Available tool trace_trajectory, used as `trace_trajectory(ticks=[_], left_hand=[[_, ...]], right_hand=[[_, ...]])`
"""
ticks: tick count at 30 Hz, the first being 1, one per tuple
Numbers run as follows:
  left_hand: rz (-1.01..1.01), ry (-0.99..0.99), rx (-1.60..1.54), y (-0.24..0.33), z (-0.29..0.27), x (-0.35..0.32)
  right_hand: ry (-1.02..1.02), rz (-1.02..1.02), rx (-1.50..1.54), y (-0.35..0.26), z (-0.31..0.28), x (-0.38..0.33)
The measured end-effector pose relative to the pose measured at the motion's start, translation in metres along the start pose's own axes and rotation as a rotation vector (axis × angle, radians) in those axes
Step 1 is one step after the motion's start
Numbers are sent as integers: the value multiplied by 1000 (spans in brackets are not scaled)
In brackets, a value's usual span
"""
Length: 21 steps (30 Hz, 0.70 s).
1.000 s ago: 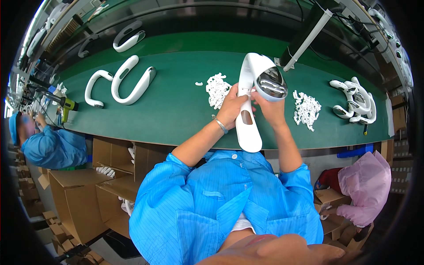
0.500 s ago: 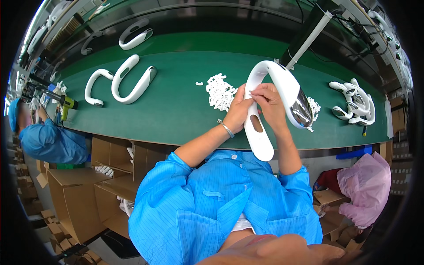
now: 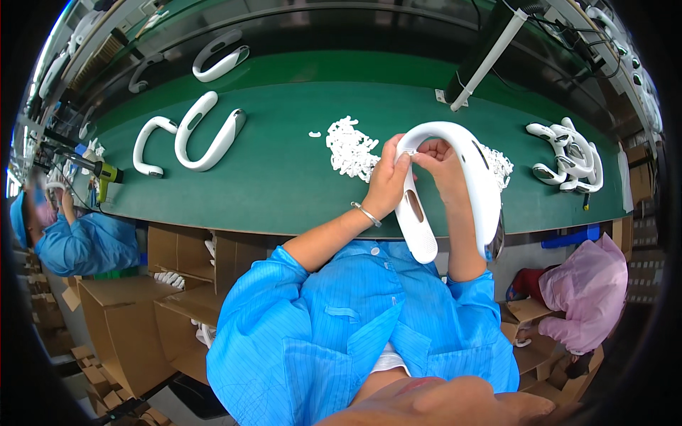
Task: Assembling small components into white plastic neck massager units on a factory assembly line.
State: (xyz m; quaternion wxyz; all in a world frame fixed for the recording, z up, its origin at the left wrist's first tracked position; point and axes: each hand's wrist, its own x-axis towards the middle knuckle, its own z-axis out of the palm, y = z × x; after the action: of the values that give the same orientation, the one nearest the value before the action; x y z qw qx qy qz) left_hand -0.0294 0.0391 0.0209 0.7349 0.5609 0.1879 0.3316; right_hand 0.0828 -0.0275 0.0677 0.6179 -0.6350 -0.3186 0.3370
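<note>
A white U-shaped neckband device [image 3: 465,142], its inner face having a long oval slot, is in front of my body. My left hand [image 3: 387,179] wraps round one arm of it near the bend. Inside the curve my right hand [image 3: 442,165] is closed in a pinch, its fingertips meeting the left thumb at a small white piece [image 3: 411,152], partly hidden by the fingers. The dark glossy end of the neckband hangs beside my right forearm. A pile of small white plastic pieces [image 3: 349,148] lies left of my hands, and another pile [image 3: 497,167] lies behind the neckband.
On the green bench [image 3: 277,192], two more neckbands [image 3: 206,153] lie at the left and a heap of them [image 3: 572,160] at the right. A metal post [image 3: 490,60] rises at the back. Cardboard boxes [image 3: 128,319] stand below. Co-workers are at left [image 3: 89,238] and right [image 3: 586,291].
The neckband has turned in my hands, its free arm swinging down and toward me. My right fingers have shifted slightly. The co-worker at right has reached into a box.
</note>
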Motion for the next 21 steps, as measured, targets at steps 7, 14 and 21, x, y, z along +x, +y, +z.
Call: trace_trajectory(ticks=[7, 14, 21], left_hand=[[151, -67, 192, -3, 6, -2], [80, -148, 186, -1, 6, 0], [308, -235, 381, 9, 22, -6]], right_hand=[[-131, 1, -69, -3, -14, -10], [-49, 55, -148, -6, -22, -14], [-105, -220, -239, -21, -40, -25]])
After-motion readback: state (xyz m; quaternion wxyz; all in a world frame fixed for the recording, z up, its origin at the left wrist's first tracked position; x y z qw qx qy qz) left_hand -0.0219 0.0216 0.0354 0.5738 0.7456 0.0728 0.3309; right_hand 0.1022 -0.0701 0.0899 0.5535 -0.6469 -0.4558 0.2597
